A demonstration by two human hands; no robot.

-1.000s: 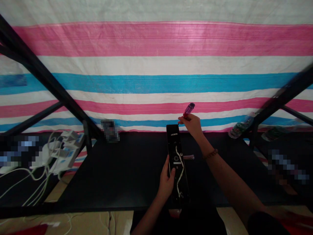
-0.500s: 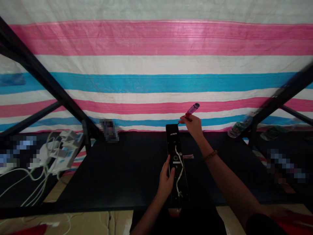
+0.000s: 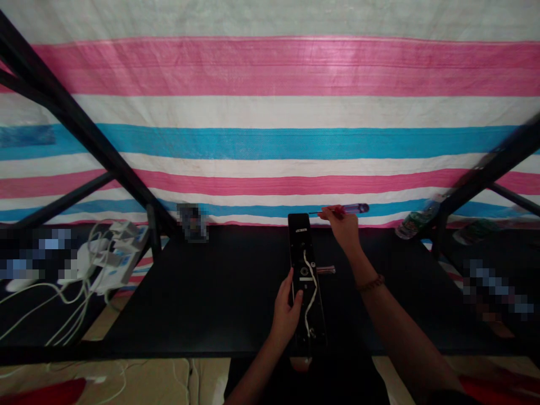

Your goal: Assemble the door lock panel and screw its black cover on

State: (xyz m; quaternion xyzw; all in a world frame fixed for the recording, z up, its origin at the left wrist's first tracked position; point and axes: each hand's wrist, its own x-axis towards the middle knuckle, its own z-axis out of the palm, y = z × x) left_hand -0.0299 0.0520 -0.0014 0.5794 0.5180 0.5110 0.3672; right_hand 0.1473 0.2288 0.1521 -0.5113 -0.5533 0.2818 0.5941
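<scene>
A long black door lock panel [image 3: 298,239] lies lengthwise on the dark table, its near end by the front edge. A white cable [image 3: 314,295] snakes along its face, and a lever handle [image 3: 326,270] sticks out to the right. My left hand [image 3: 287,309] grips the panel's left side, the thumb resting on its face. In my right hand [image 3: 345,230] is a screwdriver [image 3: 353,208] with a clear purple handle and a red collar. Its thin shaft points left, nearly level, with the tip close to the panel's far end; whether they touch I cannot tell.
White power strips and chargers [image 3: 116,264] with tangled cords stand at the left. Plastic bottles [image 3: 411,225] lie at the back right. Black metal frame bars [image 3: 90,132] slope down on both sides. A striped plastic sheet [image 3: 270,143] hangs behind the black table [image 3: 211,304].
The screwdriver has swung from steeply tilted to nearly level, its handle dropping to the right. My right hand has shifted slightly right and down. My left hand keeps its hold on the panel.
</scene>
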